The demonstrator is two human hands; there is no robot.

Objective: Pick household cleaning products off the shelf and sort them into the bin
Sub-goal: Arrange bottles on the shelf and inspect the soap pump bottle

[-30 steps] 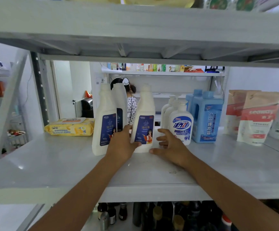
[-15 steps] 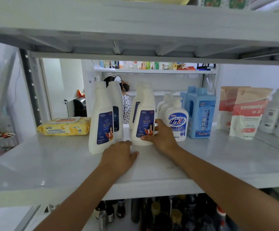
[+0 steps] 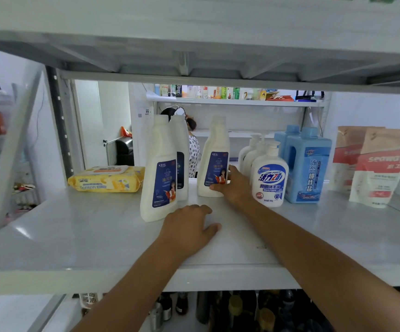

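— Bottle (image 3: 214,161), the white one with the dark blue label: where does it stand?
— Upright at the middle of the shelf (image 3: 74,236), well back from the front edge, just left of a pump bottle (image 3: 269,178).
— And the right hand (image 3: 236,185)?
— Its grip is closed round that bottle low down, thumb across the label.
— The left hand (image 3: 189,230)?
— Its grip holds nothing; the fingers lie relaxed on the shelf, just beside a second bottle (image 3: 159,178) nearer the front edge.

Dark bottles (image 3: 232,311) below — person (image 3: 193,146) in patterned top behind.
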